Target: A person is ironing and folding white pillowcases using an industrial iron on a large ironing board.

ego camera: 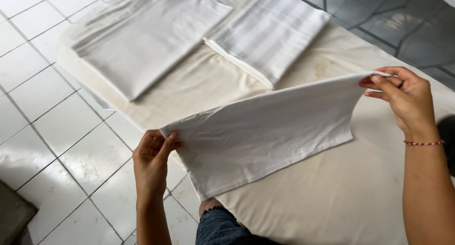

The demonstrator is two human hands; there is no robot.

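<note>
Both hands pinching a white cloth point(265, 131) above the padded table point(360, 188).
Left hand point(152, 163) pinches its near corner, right hand point(405, 99) its far corner; two folded cloths point(189, 36) lie beyond.

A white cloth point(265, 131) is stretched between both hands above a cream-covered counter point(341, 197). The left hand point(152, 162) pinches the cloth's near corner between thumb and fingers, out over the tiled floor point(52, 131). The right hand point(405, 98) pinches the far corner at the upper right; a red and white bracelet point(423, 143) circles that wrist. The cloth's lower edge hangs down and touches the counter. Farther back on the counter lie two folded white cloths: a flat folded sheet point(142, 36) to the left and a thicker striped folded stack point(270, 31) just beside it, their edges overlapping. A denim-clad knee point(220, 226) shows at the bottom edge.
</note>
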